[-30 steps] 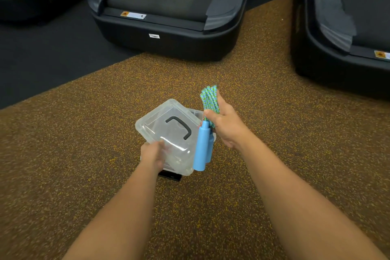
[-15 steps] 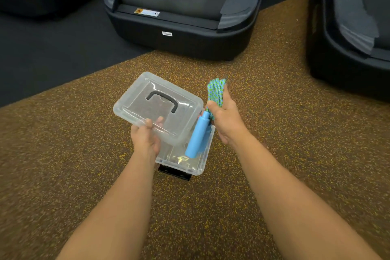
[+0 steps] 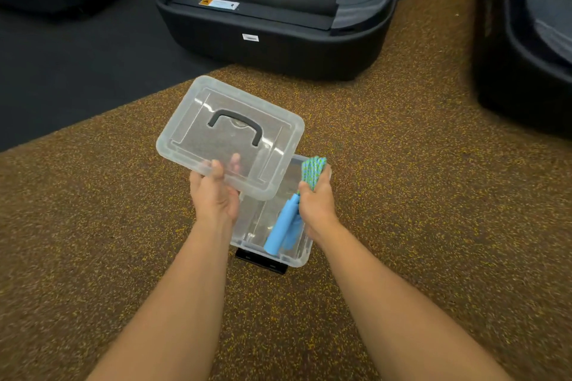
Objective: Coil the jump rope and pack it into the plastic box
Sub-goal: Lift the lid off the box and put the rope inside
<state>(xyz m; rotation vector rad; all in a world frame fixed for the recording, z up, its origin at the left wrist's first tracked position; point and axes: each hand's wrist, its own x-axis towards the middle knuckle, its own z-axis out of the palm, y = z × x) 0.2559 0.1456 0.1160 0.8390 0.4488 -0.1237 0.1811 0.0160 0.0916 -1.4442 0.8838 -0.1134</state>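
Fingers of the right grip (image 3: 315, 204) curl round the coiled jump rope (image 3: 313, 169). Its green-and-blue loops stick out above the fist, and its two blue handles (image 3: 282, 227) hang below into the open plastic box (image 3: 294, 261). Just left, the left grip (image 3: 215, 195) pinches the near edge of the clear lid (image 3: 198, 139), which overhangs the box's far left part. The box sits on speckled brown floor (image 3: 418, 210), and a dark treadmill (image 3: 272, 49) lies beyond.
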